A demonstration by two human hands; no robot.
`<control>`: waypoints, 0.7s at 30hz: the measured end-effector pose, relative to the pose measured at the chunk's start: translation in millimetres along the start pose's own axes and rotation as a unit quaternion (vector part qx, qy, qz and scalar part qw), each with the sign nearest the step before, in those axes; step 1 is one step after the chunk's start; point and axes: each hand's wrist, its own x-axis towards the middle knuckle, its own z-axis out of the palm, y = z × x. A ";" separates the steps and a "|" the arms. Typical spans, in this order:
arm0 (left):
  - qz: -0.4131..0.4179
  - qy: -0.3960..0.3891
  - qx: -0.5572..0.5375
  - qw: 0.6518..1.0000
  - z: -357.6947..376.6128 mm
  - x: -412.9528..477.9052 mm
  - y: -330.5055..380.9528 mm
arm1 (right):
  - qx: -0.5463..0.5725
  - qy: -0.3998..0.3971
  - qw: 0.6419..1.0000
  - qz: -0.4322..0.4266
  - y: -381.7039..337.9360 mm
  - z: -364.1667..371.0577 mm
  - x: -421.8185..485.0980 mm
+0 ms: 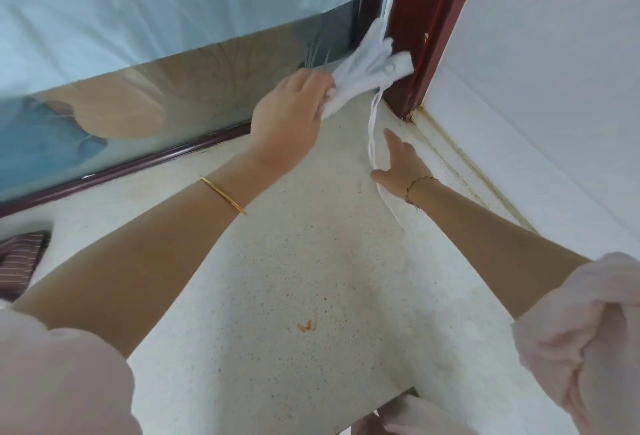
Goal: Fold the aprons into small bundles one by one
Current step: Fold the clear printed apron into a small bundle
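A white apron (pixel 374 67) is bunched at the far right corner of the speckled counter (pixel 277 278), against a dark red window frame (pixel 426 29). My left hand (pixel 291 119) grips the bunched cloth from the left. A thin white apron strap (pixel 372 133) hangs down from the bundle and trails over the counter. My right hand (pixel 401 164) lies with straight fingers right beside that strap, touching it near the thumb. Part of the apron runs up along the frame and out of view.
A window with pale blue film (pixel 138 18) stands behind the counter. A white wall (pixel 536 88) closes the right side. A striped brown cloth (pixel 20 261) lies at the left edge. An orange stain (pixel 306 325) marks the counter.
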 end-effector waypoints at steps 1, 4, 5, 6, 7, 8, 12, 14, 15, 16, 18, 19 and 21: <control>0.038 -0.013 0.005 0.999 4.5 -8.4 -0.6 | 0.000 0.005 1.000 0.016 2.6 -0.9 -0.2; 0.081 -0.122 0.028 0.989 37.1 -48.6 -11.3 | 0.050 -0.002 0.995 0.085 13.6 8.2 -8.2; 0.080 -0.167 0.035 0.982 48.9 -64.7 -13.3 | 0.072 -0.004 0.991 0.111 18.1 13.5 -13.2; 0.083 -0.209 0.038 0.974 59.3 -80.9 -13.1 | 0.086 -0.003 0.987 0.134 22.7 19.0 -18.5; 0.095 -0.248 0.040 0.963 67.8 -96.4 -11.5 | 0.089 0.001 0.985 0.150 26.2 24.0 -23.8; 0.114 -0.282 0.043 0.952 75.0 -111.0 -8.7 | 0.076 0.008 0.985 0.155 29.8 29.2 -28.9; 0.158 -0.363 0.049 0.917 95.0 -151.7 4.4 | -0.003 0.021 0.999 0.037 30.0 51.3 -46.7; 0.159 -0.405 0.055 0.899 101.3 -161.8 8.6 | -0.028 -0.028 0.998 -0.054 24.4 67.5 -52.3; 0.161 -0.423 0.054 0.890 102.4 -164.4 9.9 | -0.053 -0.065 0.993 -0.081 22.1 76.3 -54.2; 0.161 -0.444 0.048 0.880 101.9 -165.4 10.2 | -0.089 -0.102 0.986 -0.092 20.4 85.2 -55.0; 0.148 -0.480 -0.002 0.864 94.0 -159.7 9.2 | -0.170 -0.152 0.969 -0.098 20.4 96.9 -56.3; 0.114 -0.484 -0.041 0.867 87.9 -154.4 6.4 | -0.196 -0.166 0.961 -0.102 21.1 100.1 -56.9; -0.016 -0.445 -0.089 0.891 78.0 -142.7 -7.7 | -0.210 -0.188 0.953 -0.108 22.0 101.5 -57.1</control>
